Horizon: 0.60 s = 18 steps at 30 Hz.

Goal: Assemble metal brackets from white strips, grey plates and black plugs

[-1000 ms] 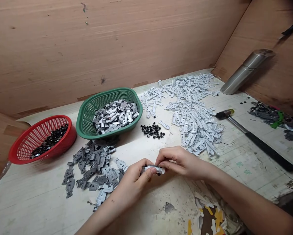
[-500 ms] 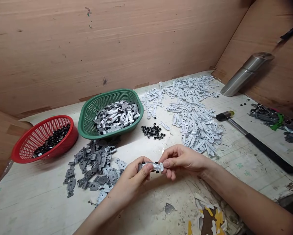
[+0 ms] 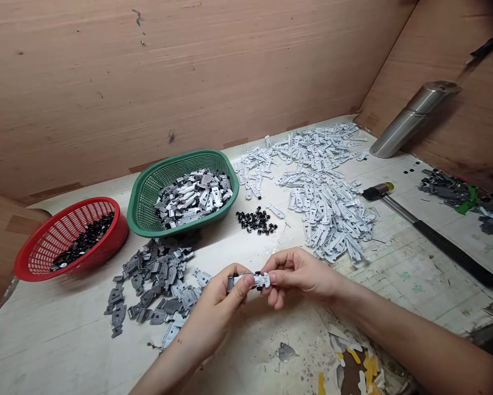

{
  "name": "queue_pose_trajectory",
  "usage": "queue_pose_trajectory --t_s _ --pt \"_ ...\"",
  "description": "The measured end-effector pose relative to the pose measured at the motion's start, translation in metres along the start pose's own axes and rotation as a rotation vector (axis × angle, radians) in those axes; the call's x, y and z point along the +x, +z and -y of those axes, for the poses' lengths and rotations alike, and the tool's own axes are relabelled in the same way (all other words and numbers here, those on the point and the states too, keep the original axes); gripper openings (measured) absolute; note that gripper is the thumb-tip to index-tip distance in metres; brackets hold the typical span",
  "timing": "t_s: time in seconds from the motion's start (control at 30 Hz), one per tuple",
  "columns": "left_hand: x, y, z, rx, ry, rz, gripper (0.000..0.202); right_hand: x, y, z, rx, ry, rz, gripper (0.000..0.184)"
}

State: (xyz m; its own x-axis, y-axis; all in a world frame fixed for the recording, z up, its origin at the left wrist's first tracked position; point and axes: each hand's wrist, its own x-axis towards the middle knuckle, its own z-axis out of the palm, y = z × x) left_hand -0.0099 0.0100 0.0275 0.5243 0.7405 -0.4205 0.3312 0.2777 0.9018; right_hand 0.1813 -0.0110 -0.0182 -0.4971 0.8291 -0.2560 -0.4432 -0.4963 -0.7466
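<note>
My left hand (image 3: pixel 216 312) and my right hand (image 3: pixel 298 272) meet over the table's near middle, both pinched on one small grey-and-white metal clip piece (image 3: pixel 252 280) with a small black part on it. A heap of dark grey metal pieces (image 3: pixel 156 280) lies just left of my left hand. A small cluster of black studs (image 3: pixel 256 219) sits beyond my hands. A wide spread of light grey metal pieces (image 3: pixel 320 186) lies past my right hand.
A green basket (image 3: pixel 147 192) holds assembled pieces. A red basket (image 3: pixel 36 247) at the left holds black parts. A hammer (image 3: pixel 431 236) lies at the right, a steel flask (image 3: pixel 413 118) leans in the far corner, and more dark parts (image 3: pixel 460 195) lie at the right edge. Wooden walls enclose the table.
My right hand's fingers lifted and shifted along the piece's right end. Both hands stayed in place, holding the piece a little higher.
</note>
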Motion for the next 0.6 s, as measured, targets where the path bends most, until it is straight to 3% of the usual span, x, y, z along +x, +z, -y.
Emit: queue_pose_trajectory --t_s 0.37,0.6 --pt "0.0008 0.0010 0.0028 0.099 -0.034 -0.002 0.030 0.0023 0.0038 0.0013 -0.013 0.065 -0.035 0.028" --pt "-0.0002 0.0048 -0.0002 0.259 0.007 0.031 0.028 0.0004 0.0046 -0.0015 -0.211 0.082 -0.076 0.032"
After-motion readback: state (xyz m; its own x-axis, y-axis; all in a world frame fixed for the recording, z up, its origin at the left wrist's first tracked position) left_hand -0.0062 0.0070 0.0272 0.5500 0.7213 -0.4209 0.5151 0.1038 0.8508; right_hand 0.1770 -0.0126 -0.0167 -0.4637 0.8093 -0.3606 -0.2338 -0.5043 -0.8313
